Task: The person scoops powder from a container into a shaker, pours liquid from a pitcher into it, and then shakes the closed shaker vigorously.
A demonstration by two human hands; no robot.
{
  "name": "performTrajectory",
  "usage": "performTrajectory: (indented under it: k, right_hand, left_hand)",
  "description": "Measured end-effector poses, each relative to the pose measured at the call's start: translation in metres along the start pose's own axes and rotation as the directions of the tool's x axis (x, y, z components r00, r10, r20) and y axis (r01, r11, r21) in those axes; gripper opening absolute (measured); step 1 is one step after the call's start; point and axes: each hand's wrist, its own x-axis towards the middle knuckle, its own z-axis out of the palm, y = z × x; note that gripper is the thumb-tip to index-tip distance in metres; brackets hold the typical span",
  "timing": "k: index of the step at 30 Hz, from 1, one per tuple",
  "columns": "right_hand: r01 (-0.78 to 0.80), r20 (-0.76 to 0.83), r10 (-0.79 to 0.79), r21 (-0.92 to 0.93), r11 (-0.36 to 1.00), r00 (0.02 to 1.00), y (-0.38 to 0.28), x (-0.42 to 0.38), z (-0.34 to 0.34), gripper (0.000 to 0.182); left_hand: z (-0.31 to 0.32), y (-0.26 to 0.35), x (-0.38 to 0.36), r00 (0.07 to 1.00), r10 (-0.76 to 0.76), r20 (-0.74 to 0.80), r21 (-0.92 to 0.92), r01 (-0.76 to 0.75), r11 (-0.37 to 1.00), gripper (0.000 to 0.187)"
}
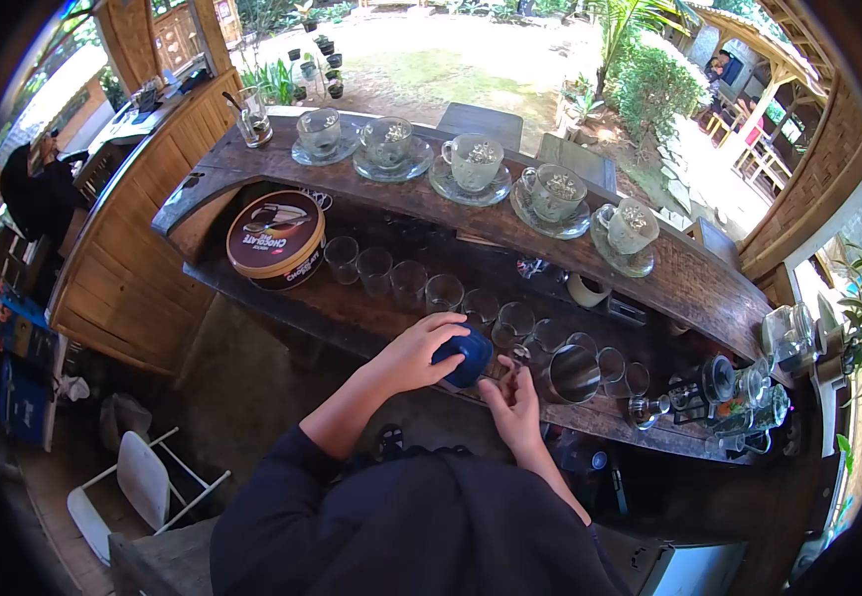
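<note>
My left hand (413, 356) is wrapped round a dark blue cup-like container (467, 356), which is tilted over the lower counter. Close beside it, my right hand (512, 405) has its fingers closed round a small shiny piece (519, 354) that looks like metal; its kind is hard to make out. Just right of that hand stands a steel pitcher (571, 375). A row of clear drinking glasses (409, 284) runs along the lower counter beyond my hands. On the raised counter are several glass cups on saucers, such as this glass cup (476, 162) with pale bits in it.
A round brown chocolate tub (275, 236) stands at the left of the lower counter. To the right are a French press (715, 379) and glass jars (789, 336). A white folding chair (143, 484) is behind on the left. At far left, a person (39, 189) in dark clothes.
</note>
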Motion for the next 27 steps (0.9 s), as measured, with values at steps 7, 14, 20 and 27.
performTrajectory:
  k: [7,14,20,27]
  right_hand:
    - [-0.012,0.071,0.017,-0.073,0.997,0.997,0.053,0.006,0.02,0.059]
    - [0.057,0.057,-0.056,-0.027,0.998,0.997,0.087,0.011,0.023,0.063]
    - [-0.035,0.128,0.053,-0.14,0.99,0.99,0.044,0.012,0.017,0.074]
    - [-0.011,0.089,-0.019,0.328,0.945,0.996,0.054,-0.013,0.005,0.056]
  left_hand:
    - [0.008,-0.017,-0.002,0.993,-0.016,0.114,-0.093,0.027,0.995,0.017]
    - [0.001,-0.013,0.002,0.989,-0.084,0.124,-0.237,0.112,0.965,0.015]
    - [-0.011,-0.029,-0.019,0.954,-0.246,-0.168,-0.634,0.086,0.769,0.016]
    - [-0.007,-0.079,-0.063,0.544,-0.836,-0.078,-0.983,0.1,0.157,0.04]
